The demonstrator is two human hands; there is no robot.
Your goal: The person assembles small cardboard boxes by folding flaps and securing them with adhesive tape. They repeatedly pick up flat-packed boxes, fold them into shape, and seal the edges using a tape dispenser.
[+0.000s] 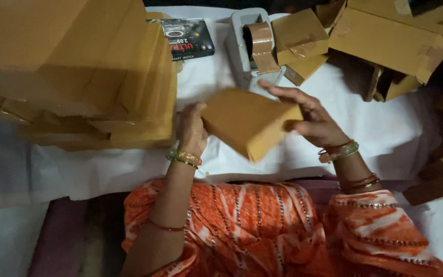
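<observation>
Brown cardboard forms the small box [249, 122] that is held tilted above the white cloth [375, 128], just in front of the grey tape dispenser [244, 48]. The box is gripped at its near-left end by the left hand [190, 128], whose fingers are curled tight onto it, and steadied at its far-right corner by the right hand [308, 115], whose fingers are spread along the top edge and closed on the corner. A strip of brown tape [262, 48] hangs ready on the dispenser, directly beyond the box. For a clean result, it is judged that the flaps should be kept pressed flat and square, with one hand left firmly on the box. A tall stack of cardboard boxes [93, 77] stands left of the dispenser; taped boxes [385, 36] are piled to its right, and a dark printed carton [188, 38] lies to its left.
</observation>
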